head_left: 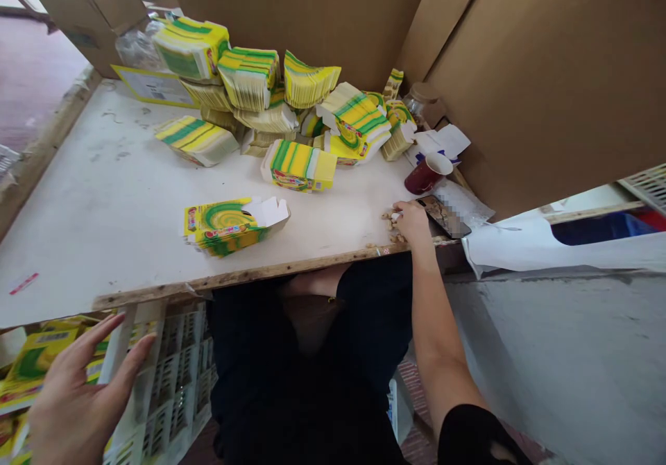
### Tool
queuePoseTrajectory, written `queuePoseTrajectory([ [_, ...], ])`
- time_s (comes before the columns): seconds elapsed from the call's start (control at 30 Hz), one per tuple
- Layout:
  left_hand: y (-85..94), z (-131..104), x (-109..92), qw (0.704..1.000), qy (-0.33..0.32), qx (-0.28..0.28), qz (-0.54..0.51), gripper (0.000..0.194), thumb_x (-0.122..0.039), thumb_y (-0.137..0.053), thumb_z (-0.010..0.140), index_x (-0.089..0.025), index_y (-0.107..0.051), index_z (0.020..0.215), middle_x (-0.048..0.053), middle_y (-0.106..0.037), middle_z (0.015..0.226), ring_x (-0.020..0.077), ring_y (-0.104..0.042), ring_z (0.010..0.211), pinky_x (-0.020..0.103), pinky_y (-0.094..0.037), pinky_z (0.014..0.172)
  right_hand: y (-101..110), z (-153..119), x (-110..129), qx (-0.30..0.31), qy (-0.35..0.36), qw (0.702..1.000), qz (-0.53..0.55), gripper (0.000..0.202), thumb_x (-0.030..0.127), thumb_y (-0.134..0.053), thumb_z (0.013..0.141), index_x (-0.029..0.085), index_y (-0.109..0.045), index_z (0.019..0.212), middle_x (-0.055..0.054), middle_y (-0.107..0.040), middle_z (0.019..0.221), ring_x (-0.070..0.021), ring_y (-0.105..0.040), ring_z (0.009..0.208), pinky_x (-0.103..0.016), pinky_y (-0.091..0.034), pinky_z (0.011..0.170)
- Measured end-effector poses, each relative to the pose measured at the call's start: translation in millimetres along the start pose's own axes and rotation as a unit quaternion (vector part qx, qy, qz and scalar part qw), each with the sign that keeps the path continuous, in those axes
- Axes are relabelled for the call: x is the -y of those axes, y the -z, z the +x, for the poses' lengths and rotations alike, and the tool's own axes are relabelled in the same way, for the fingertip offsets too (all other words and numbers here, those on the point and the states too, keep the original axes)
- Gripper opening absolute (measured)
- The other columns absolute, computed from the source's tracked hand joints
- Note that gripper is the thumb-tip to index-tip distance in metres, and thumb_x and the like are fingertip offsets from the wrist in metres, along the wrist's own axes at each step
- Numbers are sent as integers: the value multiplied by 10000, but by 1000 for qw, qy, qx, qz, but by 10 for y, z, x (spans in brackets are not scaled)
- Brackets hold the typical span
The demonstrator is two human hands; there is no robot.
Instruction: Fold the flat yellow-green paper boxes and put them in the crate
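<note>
My right hand [415, 222] reaches down to the table's front edge, fingers curled together among small beige pieces [391, 223] that look like peanuts. A whitish bit shows at its fingertips, too small to name. Right beside that hand lies a phone [442, 216], with a dark red cup [424, 175] just behind. Low on the left, my left hand [86, 395] is held with fingers spread and nothing in it. It is nearest to a white plastic crate [174, 375] and yellow-green cartons [39, 361] below the table.
Flat yellow-green cartons [250, 80] are stacked in bundles along the back of the white table [130, 173]. Several more bundles [234, 225] lie nearer the front. Tall brown cardboard [312, 21] walls the back and right. A grey surface [546, 354] stands at right.
</note>
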State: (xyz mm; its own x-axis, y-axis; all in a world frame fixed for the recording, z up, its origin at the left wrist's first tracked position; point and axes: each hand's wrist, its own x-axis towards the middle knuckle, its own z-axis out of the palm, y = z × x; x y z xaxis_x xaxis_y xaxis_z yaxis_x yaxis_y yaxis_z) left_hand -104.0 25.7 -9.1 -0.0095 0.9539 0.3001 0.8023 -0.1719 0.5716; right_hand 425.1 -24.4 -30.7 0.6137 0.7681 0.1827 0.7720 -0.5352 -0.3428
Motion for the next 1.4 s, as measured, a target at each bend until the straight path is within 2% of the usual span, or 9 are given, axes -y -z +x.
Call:
queuePoseTrajectory([
  [0.13,-77,-1,-211,1000,-3,20,-5,579,-747,-592,672,-292,-719,1008,43,-736,996,316,-696,925,484,-545,885,-4,17,-26,19,1,1000,-9,293,-29,-474,659,166,-663,768,-100,-601,789,-259,-583,831,-384,-451,833],
  [0.4,-185,-63,-441,990,-84,101,-53,485,-645,-569,776,-265,-679,1058,45,-738,1040,252,-704,939,373,-550,884,96,40,97,21,3,999,34,271,-38,-459,657,187,-570,759,-77,-570,766,-262,-556,826,-372,-444,802],
  [0.53,-363,-193,-667,970,-35,180,-162,430,-587,-646,732,-260,-699,1007,36,-754,970,240,-711,875,349,-570,810,219,-128,344,8,13,996,87,307,-37,-434,683,185,-549,860,-64,-580,862,-223,-582,849,-340,-461,799],
  [0.63,-536,-280,-935,911,55,286,-291,421,-552,-683,726,-220,-703,984,52,-747,840,206,-699,715,298,-576,652,221,-509,760,45,65,983,167,231,15,-487,744,202,-537,870,-18,-576,857,-172,-598,794,-276,-480,738],
  [0.77,-747,-303,-1232,808,180,341,-445,515,-630,-655,739,-160,-677,949,25,-656,674,132,-576,507,234,-480,451,111,-1119,1402,214,272,841,416,145,78,-588,804,216,-550,830,-4,-561,826,-158,-567,777,-270,-492,736],
  [0.83,-805,-288,-1302,787,214,338,-470,505,-631,-699,700,-149,-664,849,-8,-598,585,105,-527,478,206,-450,444,47,-1320,1612,252,292,799,460,164,57,-563,811,219,-544,821,-12,-559,850,-155,-567,806,-269,-498,755],
  [1.0,-817,-294,-1315,785,270,280,-482,470,-549,-821,574,-156,-640,758,-11,-638,645,103,-569,546,208,-500,536,-129,-1525,1796,265,145,743,598,121,165,-607,792,224,-558,885,0,-586,871,-138,-603,754,-282,-527,748],
  [1.17,-822,-368,-1313,779,312,201,-506,442,-458,-865,520,-169,-627,757,-15,-664,699,111,-619,650,203,-532,631,-359,-1678,1894,304,-66,659,685,339,448,-793,669,208,-599,811,8,-640,771,-154,-627,721,-308,-545,740],
  [1.4,-853,-422,-1286,815,273,187,-476,400,-458,-806,594,-173,-597,783,3,-652,732,129,-624,657,233,-541,623,-407,-1762,1944,295,-93,644,699,336,454,-820,632,215,-645,792,-10,-700,838,-185,-664,800,-336,-554,799],
])
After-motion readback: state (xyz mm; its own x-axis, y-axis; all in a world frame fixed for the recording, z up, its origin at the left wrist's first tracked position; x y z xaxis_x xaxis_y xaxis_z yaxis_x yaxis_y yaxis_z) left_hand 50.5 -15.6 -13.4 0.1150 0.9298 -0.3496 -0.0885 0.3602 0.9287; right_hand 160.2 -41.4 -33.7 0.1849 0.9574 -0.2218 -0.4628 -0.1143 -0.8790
